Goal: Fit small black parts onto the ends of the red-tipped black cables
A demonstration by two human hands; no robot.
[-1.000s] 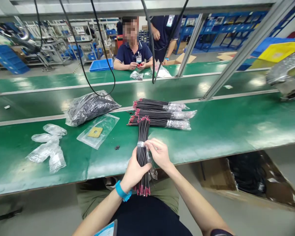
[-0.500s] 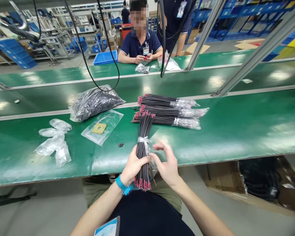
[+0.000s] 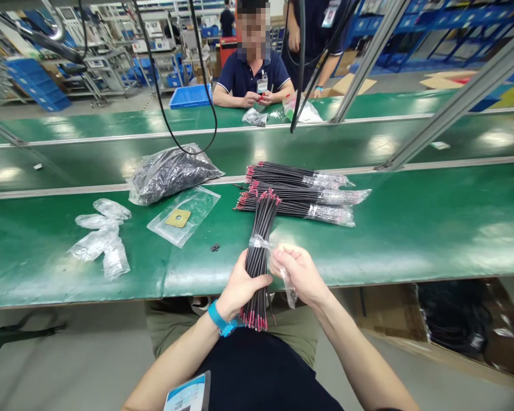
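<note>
Closest to my remote view, the left hand (image 3: 240,282) is wrapping fingers and thumb around a bundle of black cables (image 3: 259,262) with red ends, which is slanting over the front edge of the green bench (image 3: 411,228), its lower ends hanging above the wearer's lap (image 3: 169,331). The right hand (image 3: 300,273) is curling its fingers and pinching a clear plastic strip (image 3: 259,242) just beside the bundle; the strip is circling the cables. Beyond, I am seeing a small black piece (image 3: 215,248) and, leftward, crumpled clear bags (image 3: 105,237) and a flat clear bag (image 3: 201,205) with a yellow plate (image 3: 179,218). Farther on, other cable bundles (image 3: 289,193) are lying side by side, near a large dark-filled bag (image 3: 173,171). Across the benches, a co-worker (image 3: 252,77) is holding something small and red (image 3: 262,98)
</note>
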